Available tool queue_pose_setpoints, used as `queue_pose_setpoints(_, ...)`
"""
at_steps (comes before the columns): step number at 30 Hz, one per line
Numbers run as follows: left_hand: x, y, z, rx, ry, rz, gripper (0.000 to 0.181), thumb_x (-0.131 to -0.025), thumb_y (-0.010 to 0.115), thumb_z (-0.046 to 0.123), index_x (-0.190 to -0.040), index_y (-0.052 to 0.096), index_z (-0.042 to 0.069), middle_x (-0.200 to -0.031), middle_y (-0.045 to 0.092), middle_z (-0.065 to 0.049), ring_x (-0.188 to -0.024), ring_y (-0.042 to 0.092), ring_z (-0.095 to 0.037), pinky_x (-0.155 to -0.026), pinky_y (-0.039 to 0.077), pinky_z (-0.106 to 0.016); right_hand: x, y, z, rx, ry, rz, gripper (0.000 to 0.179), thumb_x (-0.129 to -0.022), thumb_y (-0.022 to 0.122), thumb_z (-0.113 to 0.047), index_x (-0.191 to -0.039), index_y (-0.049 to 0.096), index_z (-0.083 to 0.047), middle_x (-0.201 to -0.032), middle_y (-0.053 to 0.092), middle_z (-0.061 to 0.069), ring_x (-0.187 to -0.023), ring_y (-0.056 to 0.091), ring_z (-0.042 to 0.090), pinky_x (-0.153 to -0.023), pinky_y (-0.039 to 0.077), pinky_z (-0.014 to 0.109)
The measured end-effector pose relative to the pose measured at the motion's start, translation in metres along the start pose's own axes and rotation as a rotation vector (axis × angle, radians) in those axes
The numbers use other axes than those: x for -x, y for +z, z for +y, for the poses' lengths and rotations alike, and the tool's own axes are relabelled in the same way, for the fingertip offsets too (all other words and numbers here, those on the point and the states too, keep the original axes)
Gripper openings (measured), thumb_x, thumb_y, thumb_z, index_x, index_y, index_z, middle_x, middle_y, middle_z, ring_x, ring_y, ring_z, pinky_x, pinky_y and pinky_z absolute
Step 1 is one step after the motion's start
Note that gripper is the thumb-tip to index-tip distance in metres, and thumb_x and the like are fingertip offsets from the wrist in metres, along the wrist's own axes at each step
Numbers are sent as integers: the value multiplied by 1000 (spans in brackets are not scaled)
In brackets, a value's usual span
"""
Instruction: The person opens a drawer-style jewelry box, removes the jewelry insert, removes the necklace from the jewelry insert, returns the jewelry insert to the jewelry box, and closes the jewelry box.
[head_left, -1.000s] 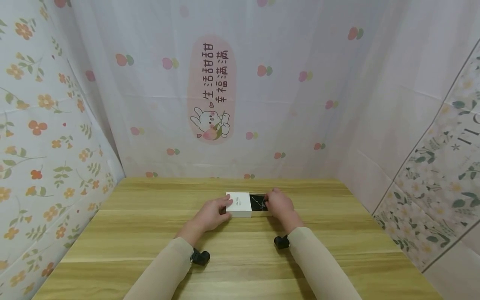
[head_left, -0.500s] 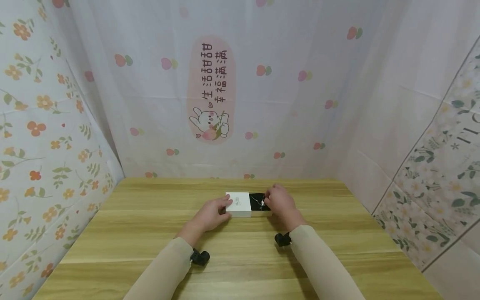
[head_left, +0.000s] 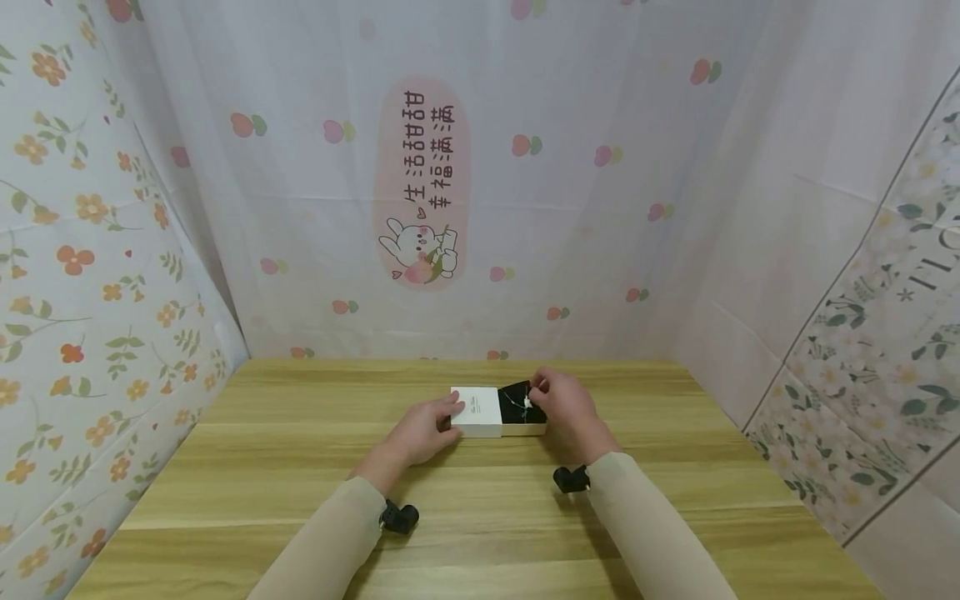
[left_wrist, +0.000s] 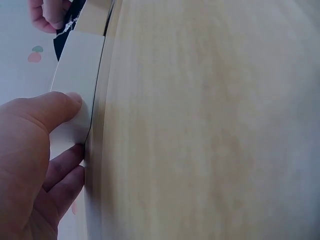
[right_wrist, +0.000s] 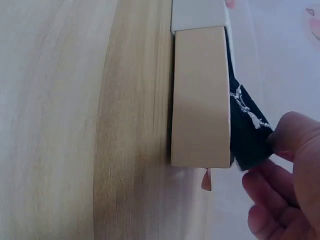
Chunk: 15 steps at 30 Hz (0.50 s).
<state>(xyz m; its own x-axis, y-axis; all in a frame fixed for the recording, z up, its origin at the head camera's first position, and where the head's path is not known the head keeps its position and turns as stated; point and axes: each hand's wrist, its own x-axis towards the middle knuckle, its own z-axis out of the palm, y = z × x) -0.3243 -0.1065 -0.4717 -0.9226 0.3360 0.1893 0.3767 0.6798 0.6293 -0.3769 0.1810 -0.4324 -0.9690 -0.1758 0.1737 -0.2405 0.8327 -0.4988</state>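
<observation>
A white jewelry box sleeve (head_left: pixel 475 405) with dark lettering lies on the table. My left hand (head_left: pixel 422 428) grips its left end, thumb on the near side in the left wrist view. From the sleeve's right end the beige drawer (right_wrist: pixel 201 100) sticks out, pulled part way. Inside it a black pad (head_left: pixel 513 403) carries a thin silver chain (right_wrist: pixel 242 104) with a small pale charm. My right hand (head_left: pixel 568 408) pinches the pad's free edge between thumb and fingers. That edge is tilted up above the drawer's rim, while the pad's other end is hidden towards the sleeve.
The wood-grain table (head_left: pixel 480 508) stretches around the box. A printed white curtain (head_left: pixel 585 208) hangs behind it, with floral cloths on both sides. A small pull tab (right_wrist: pixel 207 180) hangs from the drawer's end. Each wrist wears a black camera.
My right hand has risen slightly and shifted right, and the black pad's right edge has tilted up out of the drawer, showing more chain. My left hand stays on the sleeve.
</observation>
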Motion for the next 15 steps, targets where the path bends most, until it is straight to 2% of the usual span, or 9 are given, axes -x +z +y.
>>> queue_pose_setpoints(4,0,0,1,22,-12,9,55,-103,78,13,-155,63,6,-170,50,-11,-157,50,-37,-125,47,-49,-2,1,1,-160,64,0,26,-108,68,-21,-129,68,-7,-121,79,15,-108,74,32,-96,62,51)
queue_pose_setpoints(6,0,0,0,21,-9,11,54,-102,78,13,-154,63,6,-170,50,-12,-157,50,-37,-125,47,-49,-3,1,3,-223,86,-4,32,-109,69,-24,-134,68,-4,-126,77,18,-112,74,33,-98,62,51)
queue_pose_setpoints(11,1,1,0,14,8,8,54,-103,78,12,-154,63,4,-169,51,-14,-156,50,-38,-124,48,-50,-1,-3,8,-333,86,-47,37,-106,72,-20,-139,70,-1,-126,75,23,-98,74,27,-88,65,47)
queue_pose_setpoints(15,2,0,1,21,12,11,54,-103,77,11,-154,62,2,-169,51,-15,-156,51,-38,-124,48,-50,3,-9,5,-414,118,-114,46,-105,73,-16,-145,65,5,-128,73,25,-92,71,23,-89,65,47)
